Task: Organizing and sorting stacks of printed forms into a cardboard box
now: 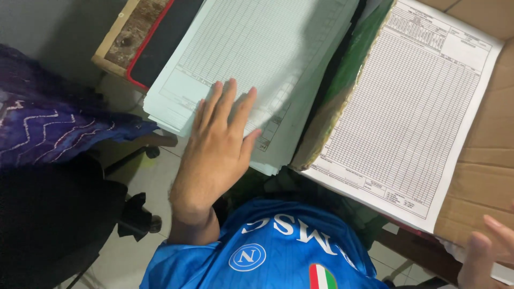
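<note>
**A:** In the head view, what do you see at the left hand (217, 144)?

**B:** I see it flat, fingers spread wide, palm down on the pale green stack of ruled paper forms (251, 59). It holds nothing. The stack lies on a wooden table with red edge (126, 32).

**A:** And the right hand (484, 254)?

**B:** Only its fingers show at the bottom corner, loosely open, near the brown cardboard sheet (482, 176). On this cardboard lies the white stack of gridded paper forms (407, 107), just beside the green stack. I see no closed container here.
</note>
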